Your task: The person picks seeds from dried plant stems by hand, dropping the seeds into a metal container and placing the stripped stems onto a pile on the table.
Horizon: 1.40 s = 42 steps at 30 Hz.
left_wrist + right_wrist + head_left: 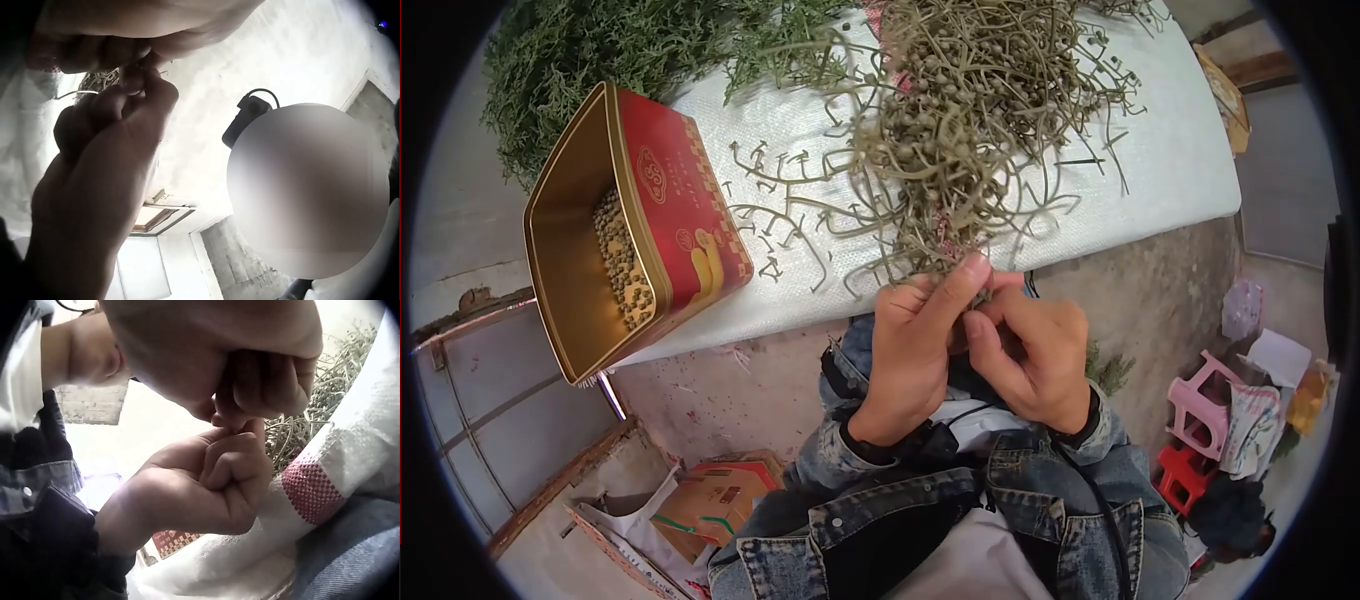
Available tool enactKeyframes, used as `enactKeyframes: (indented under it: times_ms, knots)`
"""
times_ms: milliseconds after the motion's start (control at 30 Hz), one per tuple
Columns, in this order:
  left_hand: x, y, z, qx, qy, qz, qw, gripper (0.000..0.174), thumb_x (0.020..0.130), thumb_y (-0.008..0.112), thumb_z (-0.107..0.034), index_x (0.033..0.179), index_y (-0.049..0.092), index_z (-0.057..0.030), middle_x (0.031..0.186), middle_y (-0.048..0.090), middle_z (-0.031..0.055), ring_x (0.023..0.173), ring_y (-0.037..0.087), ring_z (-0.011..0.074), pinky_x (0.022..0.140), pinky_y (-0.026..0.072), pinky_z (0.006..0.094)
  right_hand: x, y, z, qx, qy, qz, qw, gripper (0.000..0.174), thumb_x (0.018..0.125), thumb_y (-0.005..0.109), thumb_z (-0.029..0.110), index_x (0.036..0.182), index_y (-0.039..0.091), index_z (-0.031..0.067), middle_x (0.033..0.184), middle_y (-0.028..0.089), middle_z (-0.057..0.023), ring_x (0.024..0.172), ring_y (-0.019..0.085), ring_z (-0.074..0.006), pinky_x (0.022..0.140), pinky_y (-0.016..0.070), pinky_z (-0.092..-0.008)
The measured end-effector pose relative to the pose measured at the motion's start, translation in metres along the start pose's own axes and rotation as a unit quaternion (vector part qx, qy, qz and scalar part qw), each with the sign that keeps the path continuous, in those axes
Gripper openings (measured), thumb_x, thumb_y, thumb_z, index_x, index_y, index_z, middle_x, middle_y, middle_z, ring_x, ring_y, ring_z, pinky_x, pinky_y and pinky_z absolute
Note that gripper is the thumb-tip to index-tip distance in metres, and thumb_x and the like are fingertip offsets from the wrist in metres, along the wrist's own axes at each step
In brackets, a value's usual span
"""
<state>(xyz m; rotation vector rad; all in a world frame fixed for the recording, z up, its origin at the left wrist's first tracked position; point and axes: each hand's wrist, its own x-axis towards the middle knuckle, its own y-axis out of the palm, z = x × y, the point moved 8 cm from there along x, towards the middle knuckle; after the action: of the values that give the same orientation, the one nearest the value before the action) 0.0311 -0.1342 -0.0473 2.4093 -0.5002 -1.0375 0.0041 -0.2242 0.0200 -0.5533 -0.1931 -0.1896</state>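
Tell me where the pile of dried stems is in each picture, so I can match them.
Head view: the pile of dried stems is at top centre, on the white sack.
Left wrist view: only a small part, upper left, mostly hidden.
Right wrist view: upper right, beside the white sack.
Shared landmark: the left hand and right hand, close together.

Both hands [910, 355] [1035, 360] meet before the torso, fingers curled.

Dry stems [960, 120] lie tangled on white sacking [1180, 165].
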Motion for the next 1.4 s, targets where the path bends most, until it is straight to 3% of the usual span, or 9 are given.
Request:
enactKeyframes:
  times_ms: [100,200,367,500,600,733,1000,1300,1400]
  knots:
    - [0.0,0.0,-0.002,-0.058,0.035,-0.01,0.998,0.04,0.101,0.049,-0.029,0.099,0.068,0.0066,0.056,0.047,-0.0042,0.057,0.049,0.0063,0.057,0.0441,0.0223,-0.002,0.001,-0.007,0.038,0.043,0.003,0.998,0.013,0.082,0.069,0.006,0.073,0.059,0.0027,0.053,0.05,-0.0051,0.041,0.05,-0.0208,0.041,0.0379,-0.0308]
    - [0.0,-0.005,-0.001,-0.096,0.074,-0.021,0.992,0.04,0.101,0.051,-0.031,0.098,0.068,0.0047,0.054,0.037,-0.0107,0.047,0.027,0.0011,0.044,0.0189,0.0236,-0.009,0.004,-0.006,0.102,-0.046,-0.004,0.994,0.012,0.082,0.067,0.004,0.073,0.059,0.0019,0.055,0.05,-0.0074,0.042,0.05,-0.0212,0.042,0.0388,-0.0309]
    - [0.002,-0.005,-0.022,-0.159,0.135,0.016,0.978,0.041,0.102,0.048,-0.03,0.098,0.068,0.0052,0.049,0.027,-0.0113,0.045,0.02,0.0017,0.044,0.0158,0.0244,-0.031,0.023,0.016,0.229,-0.176,0.028,0.957,0.01,0.08,0.064,0.003,0.073,0.057,0.0011,0.056,0.052,-0.0074,0.043,0.048,-0.0196,0.043,0.038,-0.0293]
    - [0.003,0.007,-0.007,-0.113,0.05,0.036,0.992,0.041,0.102,0.048,-0.029,0.101,0.068,0.0065,0.049,0.022,-0.0118,0.046,0.017,0.0022,0.045,0.0151,0.0245,-0.023,0.01,-0.012,0.313,0.029,-0.024,0.949,0.008,0.078,0.061,0.001,0.073,0.055,0.0007,0.056,0.05,-0.0055,0.044,0.047,-0.0177,0.044,0.0367,-0.0282]
    - [0.003,-0.002,-0.011,-0.1,0.066,0.025,0.993,0.04,0.102,0.048,-0.027,0.109,0.067,0.0072,0.05,0.024,-0.0122,0.047,0.018,0.0013,0.045,0.0159,0.0239,-0.03,0.018,-0.043,0.459,0.256,-0.068,0.848,0.011,0.08,0.062,0.003,0.073,0.053,0.0026,0.057,0.049,-0.0001,0.045,0.046,-0.0124,0.045,0.0349,-0.0261]
    - [0.006,0.001,-0.007,-0.02,0.071,0.018,0.997,0.041,0.102,0.047,-0.028,0.118,0.063,0.0066,0.051,0.026,-0.0126,0.047,0.019,0.0006,0.046,0.0162,0.0234,-0.012,0.015,-0.029,0.196,0.133,0.027,0.971,0.018,0.083,0.068,0.008,0.073,0.053,0.0049,0.059,0.05,-0.0014,0.046,0.047,-0.0144,0.044,0.0356,-0.0279]
    - [0.002,0.002,-0.01,0.008,-0.015,0.016,1.0,0.049,0.101,0.044,-0.033,0.124,0.059,0.0078,0.051,0.027,-0.0107,0.047,0.024,0.0019,0.048,0.0246,0.0199,0.013,0.002,-0.01,-0.066,-0.055,0.001,0.996,0.015,0.082,0.068,0.004,0.076,0.055,0.0012,0.062,0.054,-0.0064,0.049,0.052,-0.016,0.044,0.0356,-0.0285]
    - [0.005,0.005,-0.013,0.005,0.063,0.023,0.998,0.041,0.104,0.041,-0.028,0.112,0.063,0.0051,0.053,0.025,-0.0109,0.047,0.02,0.0011,0.047,0.0183,0.0213,0.001,-0.003,-0.008,-0.01,-0.054,-0.039,0.998,0.012,0.082,0.065,0.003,0.074,0.056,-0.0001,0.06,0.054,-0.0066,0.048,0.052,-0.0177,0.045,0.0371,-0.0293]
    - [0.002,0.006,-0.019,-0.054,0.124,0.014,0.991,0.038,0.103,0.047,-0.028,0.094,0.067,0.0033,0.052,0.028,-0.011,0.048,0.02,0.0004,0.046,0.0164,0.0241,-0.013,0.007,-0.027,0.167,0.075,-0.025,0.983,0.011,0.082,0.061,0.006,0.073,0.057,0.0011,0.058,0.049,-0.0068,0.046,0.049,-0.0154,0.044,0.0345,-0.0286]
